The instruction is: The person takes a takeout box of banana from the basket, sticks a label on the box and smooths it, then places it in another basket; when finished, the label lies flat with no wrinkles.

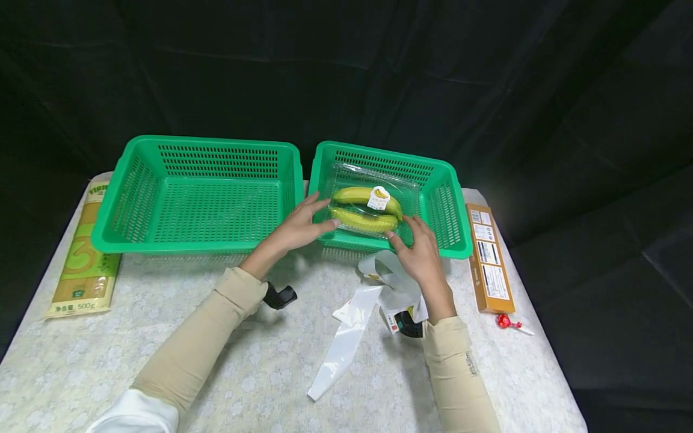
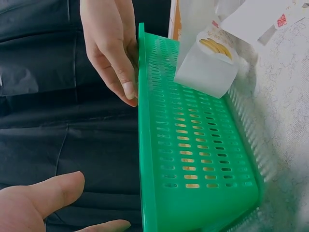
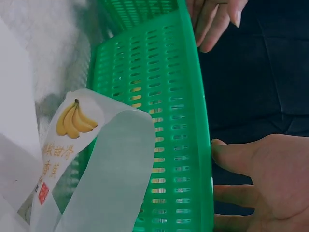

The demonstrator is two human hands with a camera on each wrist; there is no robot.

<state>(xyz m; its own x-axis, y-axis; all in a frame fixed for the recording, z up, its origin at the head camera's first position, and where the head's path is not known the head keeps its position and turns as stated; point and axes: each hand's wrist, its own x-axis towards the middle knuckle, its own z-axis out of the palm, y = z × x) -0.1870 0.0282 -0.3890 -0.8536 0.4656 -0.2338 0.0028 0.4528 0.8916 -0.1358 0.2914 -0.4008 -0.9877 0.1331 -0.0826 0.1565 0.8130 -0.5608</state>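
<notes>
In the head view, a clear plastic box (image 1: 403, 191) with yellow bananas (image 1: 354, 195) and a white label (image 1: 378, 198) lies inside the right green basket (image 1: 460, 237). My left hand (image 1: 298, 225) reaches over the basket's near left rim, fingers extended at the box's left end. At the box's near right corner is my right hand (image 1: 422, 252), thumb and fingers spread apart. Whether either hand touches the box is hard to tell. Both wrist views show the basket's side; there my left hand (image 2: 36, 200) and right hand (image 3: 270, 179) have loose, parted fingers.
A larger green basket (image 1: 216, 207) stands to the left. A flat noodle packet (image 1: 83, 258) lies beside it. White paper strips (image 1: 349, 328) with a banana print curl before the right basket. An orange carton (image 1: 489, 258) and a red lollipop (image 1: 505, 322) lie at right.
</notes>
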